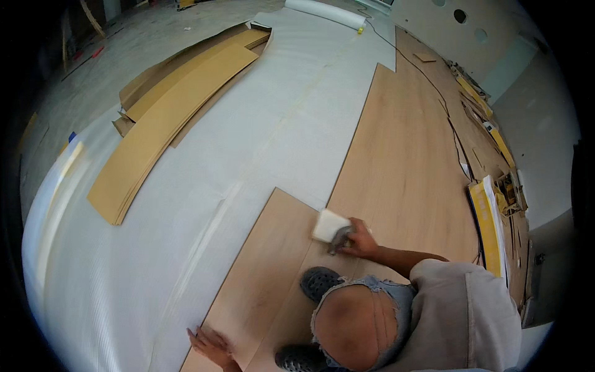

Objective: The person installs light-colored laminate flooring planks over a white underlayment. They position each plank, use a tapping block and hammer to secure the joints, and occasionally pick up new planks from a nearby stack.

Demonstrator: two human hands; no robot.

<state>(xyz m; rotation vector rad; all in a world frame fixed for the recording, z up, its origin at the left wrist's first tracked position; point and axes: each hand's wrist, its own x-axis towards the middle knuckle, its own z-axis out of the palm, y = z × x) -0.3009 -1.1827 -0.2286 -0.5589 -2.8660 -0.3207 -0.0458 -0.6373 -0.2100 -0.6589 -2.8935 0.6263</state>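
My right hand [359, 239] is closed around a dark grey metal-looking tool [340, 238], slightly blurred. Against this tool is a pale, off-white block [330, 225]; whether the two are one piece I cannot tell. The block is over the end joint of the wood-look floor planks. My left hand [212, 346] rests with fingers apart at the outer long edge of a floor plank [266, 248], touching its surface. This plank lies along the laid floor [396, 142], its far end reaching onto the white underlay [266, 133].
To the left, stacked planks [180, 127] lie in an opened cardboard carton [145, 87]. A roll of underlay [325, 13] is at the far end. A black cable [414, 65] crosses the laid floor. Yellow-and-white packaging [488, 223] and offcuts line the right wall. My shoes [319, 282] stand on the planks.
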